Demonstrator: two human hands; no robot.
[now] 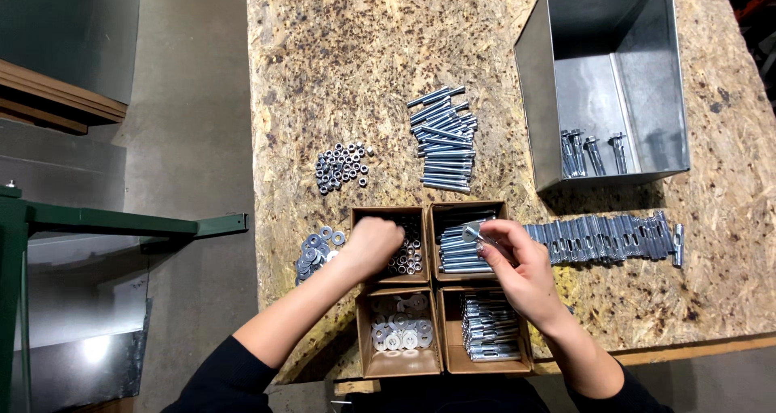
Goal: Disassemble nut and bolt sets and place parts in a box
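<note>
The chipboard table is a speckled tan and straw colour, flecked all over with darker brown chips. On it, four small cardboard boxes are plain brown. The nuts above the boxes are dull silver-grey, and the bolts beside them shine pale silver with a bluish cast. The washers in the lower left box are bright, nearly white silver. The metal bin, up and right of the boxes, is flat grey steel. Both sleeves are black. Left of the table, the frame is dark green and the floor grey.
</note>
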